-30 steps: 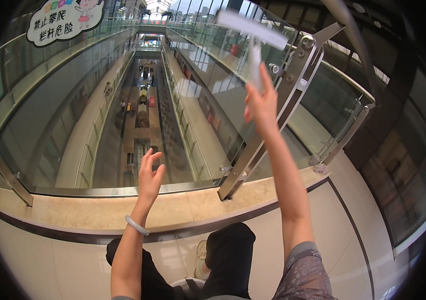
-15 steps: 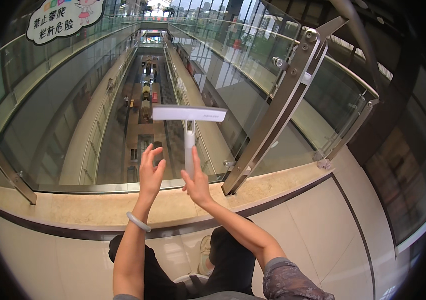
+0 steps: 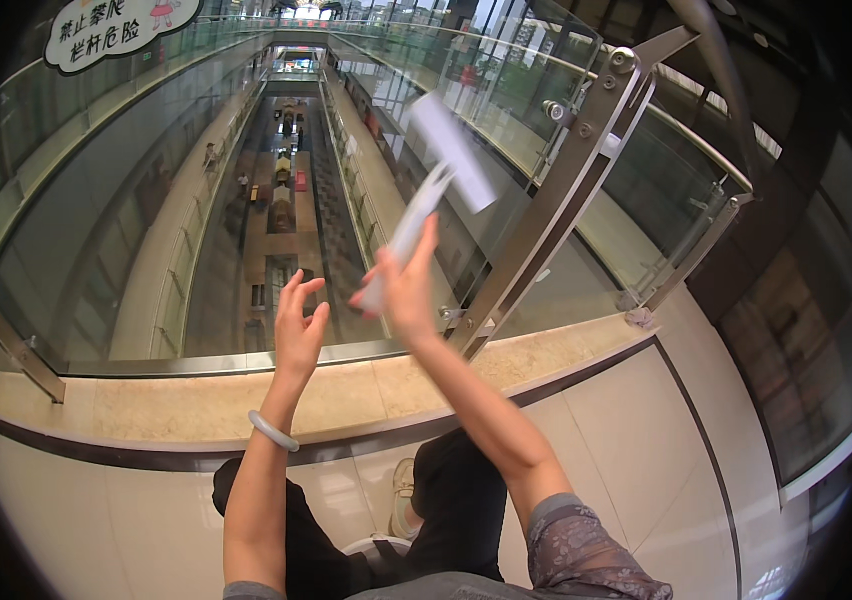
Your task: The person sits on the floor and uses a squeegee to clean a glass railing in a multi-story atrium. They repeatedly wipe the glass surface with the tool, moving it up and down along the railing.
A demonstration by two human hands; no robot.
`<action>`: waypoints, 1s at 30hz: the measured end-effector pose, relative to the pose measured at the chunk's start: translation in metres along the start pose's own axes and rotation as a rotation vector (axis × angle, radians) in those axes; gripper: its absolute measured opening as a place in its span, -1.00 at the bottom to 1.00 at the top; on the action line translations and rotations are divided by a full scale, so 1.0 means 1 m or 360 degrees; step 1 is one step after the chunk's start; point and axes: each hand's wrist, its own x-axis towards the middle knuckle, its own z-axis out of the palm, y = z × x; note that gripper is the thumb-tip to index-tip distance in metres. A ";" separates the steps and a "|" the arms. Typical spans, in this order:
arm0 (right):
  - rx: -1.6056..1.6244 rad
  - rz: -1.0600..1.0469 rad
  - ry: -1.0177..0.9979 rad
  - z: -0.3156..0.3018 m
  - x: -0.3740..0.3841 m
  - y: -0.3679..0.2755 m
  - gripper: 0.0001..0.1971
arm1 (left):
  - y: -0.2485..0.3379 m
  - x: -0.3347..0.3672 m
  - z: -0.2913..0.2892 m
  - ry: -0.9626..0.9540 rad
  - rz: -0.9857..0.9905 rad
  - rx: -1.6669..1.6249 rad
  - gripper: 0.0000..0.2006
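Observation:
A white squeegee (image 3: 453, 152) with a wide flat head is tilted up to the right in front of the glass panel (image 3: 236, 230), slightly blurred. My right hand (image 3: 408, 283) is wrapped round its handle, the index finger stretched along it. I cannot tell whether the squeegee's blade touches the glass. My left hand (image 3: 301, 322) is raised to the left of it, holding nothing, with fingers loosely bent and apart. A pale bangle (image 3: 274, 431) circles my left wrist.
A metal post (image 3: 556, 200) stands right of the glass, another post (image 3: 11, 330) at far left. Below runs a beige stone ledge (image 3: 196, 408). A cloud-shaped sign (image 3: 118, 30) is at upper left. A small crumpled thing (image 3: 639, 317) lies on the ledge. Beyond the glass drops an atrium.
The squeegee has turned from a level head to a steep tilt and moved up and to the right with my right hand. My left hand has hardly moved.

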 end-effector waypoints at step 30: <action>0.0628 -0.0053 0.0222 -0.063 0.055 -0.047 -0.47 | 0.000 0.002 -0.015 0.0050 -0.0046 0.0017 -0.69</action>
